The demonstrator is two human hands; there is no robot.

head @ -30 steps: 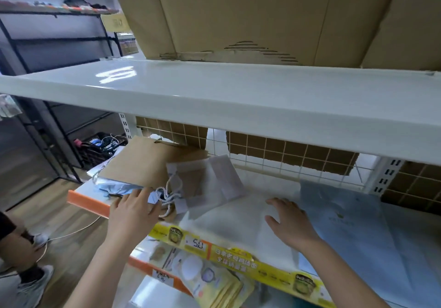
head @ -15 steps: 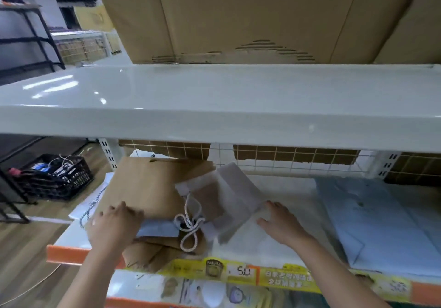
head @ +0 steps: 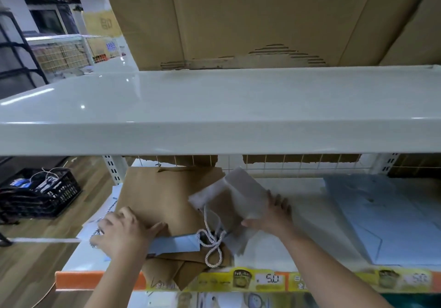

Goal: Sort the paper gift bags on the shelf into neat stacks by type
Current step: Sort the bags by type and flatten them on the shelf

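Head view, nearest first: the orange and yellow price strip (head: 262, 280) runs along the shelf's front edge, and just behind it a mixed heap of paper gift bags sits on the left part of the shelf (head: 310, 212). The left hand (head: 124, 233) grips the near left edge of the heap, thumb lying on top of the large brown bag (head: 162, 198) and fingers curled round the edge over a pale blue bag (head: 176, 245) that pokes out beneath. The right hand (head: 272, 214) holds the small white bag (head: 238, 193) by its right edge, thumb under and fingers behind, lifting it tilted off the brown one; its twisted rope handle (head: 210, 243) dangles in a loop onto the heap. To do this step well, I judge the left hand should pin the heap flat while the right draws the white bag clear, watching that the rope does not snag and drag the other bags forward over the strip. Farther right, well apart from both hands, a flat stack of blue bags (head: 381, 217) lies on the shelf, a likely home for the blue one. Behind runs a wire grid back (head: 298, 164), and above, cardboard boxes (head: 238, 16) rest on the upper shelf.
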